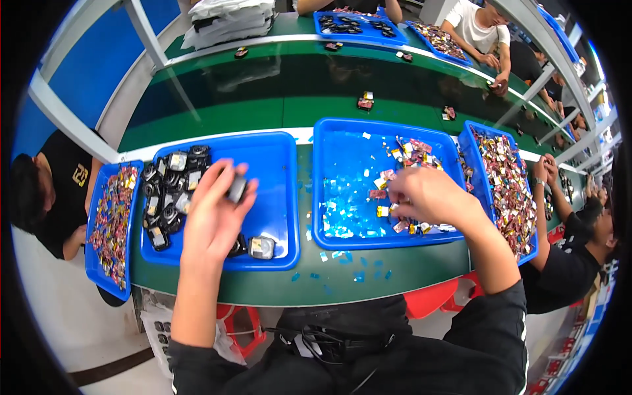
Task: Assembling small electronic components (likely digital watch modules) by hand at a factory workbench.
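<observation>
Holding a small black casing (236, 189) over the blue tray (273, 191) left of centre, left hand (216, 207) blurred but fingers closed on it; right hand (428, 195), well apart, dips into the circuit boards (415, 153) in the second blue tray (336, 148) right of centre, any grip hidden. Step looks like picking among the boards; next move seems to call for a fine fingertip pinch, parting one from the heap. Green worktop (263, 283) at lower centre flecked with blue scraps (359, 277), green belt (230, 108) across upper frame, co-workers (72, 187) along both edges.
</observation>
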Available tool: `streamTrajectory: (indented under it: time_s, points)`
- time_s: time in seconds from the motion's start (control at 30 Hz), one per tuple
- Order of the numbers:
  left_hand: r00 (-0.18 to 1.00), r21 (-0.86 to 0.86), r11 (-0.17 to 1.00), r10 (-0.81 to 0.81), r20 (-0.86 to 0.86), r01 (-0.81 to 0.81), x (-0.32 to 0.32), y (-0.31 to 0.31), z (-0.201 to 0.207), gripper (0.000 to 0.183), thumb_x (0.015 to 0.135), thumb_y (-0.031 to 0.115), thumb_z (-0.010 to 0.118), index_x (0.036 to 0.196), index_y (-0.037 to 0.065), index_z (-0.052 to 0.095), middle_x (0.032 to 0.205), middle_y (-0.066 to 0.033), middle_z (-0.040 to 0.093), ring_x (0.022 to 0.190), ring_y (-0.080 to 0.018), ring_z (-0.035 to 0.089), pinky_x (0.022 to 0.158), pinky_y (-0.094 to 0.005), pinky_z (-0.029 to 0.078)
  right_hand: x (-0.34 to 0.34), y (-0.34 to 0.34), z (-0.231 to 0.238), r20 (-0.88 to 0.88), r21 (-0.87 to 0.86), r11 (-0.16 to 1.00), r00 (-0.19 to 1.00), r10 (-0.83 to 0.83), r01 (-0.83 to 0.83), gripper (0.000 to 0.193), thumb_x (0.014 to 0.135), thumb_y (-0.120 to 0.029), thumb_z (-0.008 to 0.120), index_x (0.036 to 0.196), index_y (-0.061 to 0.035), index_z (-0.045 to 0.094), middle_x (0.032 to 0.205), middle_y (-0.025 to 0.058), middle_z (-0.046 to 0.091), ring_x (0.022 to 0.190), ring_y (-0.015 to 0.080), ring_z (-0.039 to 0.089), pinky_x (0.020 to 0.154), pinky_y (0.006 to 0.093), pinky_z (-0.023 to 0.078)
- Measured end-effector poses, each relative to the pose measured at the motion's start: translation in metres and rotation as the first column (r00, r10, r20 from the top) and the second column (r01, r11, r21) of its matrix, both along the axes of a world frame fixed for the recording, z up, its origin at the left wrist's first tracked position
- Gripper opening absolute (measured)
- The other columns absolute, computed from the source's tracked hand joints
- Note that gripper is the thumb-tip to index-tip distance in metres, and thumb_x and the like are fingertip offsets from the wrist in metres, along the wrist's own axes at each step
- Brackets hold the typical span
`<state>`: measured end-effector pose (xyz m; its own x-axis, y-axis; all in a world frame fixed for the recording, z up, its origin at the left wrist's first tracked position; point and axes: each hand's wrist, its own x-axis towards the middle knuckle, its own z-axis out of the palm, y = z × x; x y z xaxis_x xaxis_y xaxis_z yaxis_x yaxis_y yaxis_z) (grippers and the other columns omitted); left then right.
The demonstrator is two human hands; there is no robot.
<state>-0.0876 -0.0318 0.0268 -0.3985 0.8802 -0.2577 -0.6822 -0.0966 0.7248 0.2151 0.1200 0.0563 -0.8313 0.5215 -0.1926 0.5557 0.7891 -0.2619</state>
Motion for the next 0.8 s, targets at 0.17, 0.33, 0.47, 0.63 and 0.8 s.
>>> streamTrajectory:
  time_s: [0.17,0.33,0.47,0.63,0.8]
  points:
    - [0.943,0.164,0.934,-0.328,0.053,0.316,0.031,0.052,-0.008,0.021,0.096,0.013,0.055,0.114,0.004,0.054,0.110,-0.0154,0.064,0.088,-0.0244,0.065,0.069,-0.0307,0.055,-0.007,-0.036,-0.018,0.120,0.098,0.994,0.992,-0.049,0.038,0.023,0.076,-0.024,0.075,0.082,-0.0044,0.064,0.079,0.0137,0.066,0.077,0.0340,0.066,0.068,0.0444,0.053]
    - [0.849,0.000,0.875,-0.470,-0.241,0.484,0.074,0.035,-0.017,0.032,0.096,0.013,0.054,0.128,0.009,0.047,0.111,-0.0119,0.057,0.090,-0.0213,0.065,0.069,-0.0282,0.055,0.006,-0.051,-0.024,-0.367,-0.025,0.966,0.897,-0.248,0.257,0.008,0.080,-0.006,0.068,0.085,-0.0022,0.064,0.080,0.0127,0.064,0.072,0.0277,0.065,0.064,0.0373,0.051]
    - [0.628,0.061,0.901,-0.248,-0.738,0.429,0.090,0.024,-0.028,0.029,0.089,0.009,0.066,0.117,0.005,0.062,0.104,-0.0052,0.053,0.083,-0.0100,0.056,0.065,-0.0221,0.048,-0.004,-0.072,-0.011,-0.533,-0.374,0.837,0.647,-0.546,0.398,0.008,0.081,-0.001,0.070,0.089,-0.0002,0.067,0.082,0.0082,0.067,0.073,0.0138,0.064,0.068,0.0269,0.052]
    - [0.481,-0.025,0.864,-0.304,-0.823,0.502,0.089,0.019,-0.025,0.014,0.080,0.006,0.075,0.094,0.002,0.072,0.099,-0.0055,0.054,0.081,-0.0101,0.055,0.064,-0.0236,0.045,-0.026,-0.090,-0.024,-0.660,-0.649,0.752,0.405,-0.633,0.117,0.010,0.082,0.000,0.071,0.091,0.0020,0.069,0.090,0.0077,0.067,0.083,0.0132,0.064,0.072,0.0246,0.054]
    - [0.531,0.063,0.862,-0.251,-0.810,0.503,0.089,0.016,-0.021,0.013,0.078,0.005,0.077,0.089,0.002,0.072,0.093,-0.0070,0.058,0.080,-0.0136,0.058,0.066,-0.0261,0.048,-0.023,-0.089,-0.017,-0.592,-0.731,0.678,0.423,-0.686,0.076,0.007,0.082,0.001,0.070,0.089,0.0036,0.068,0.090,0.0073,0.065,0.077,0.0110,0.060,0.069,0.0231,0.052]
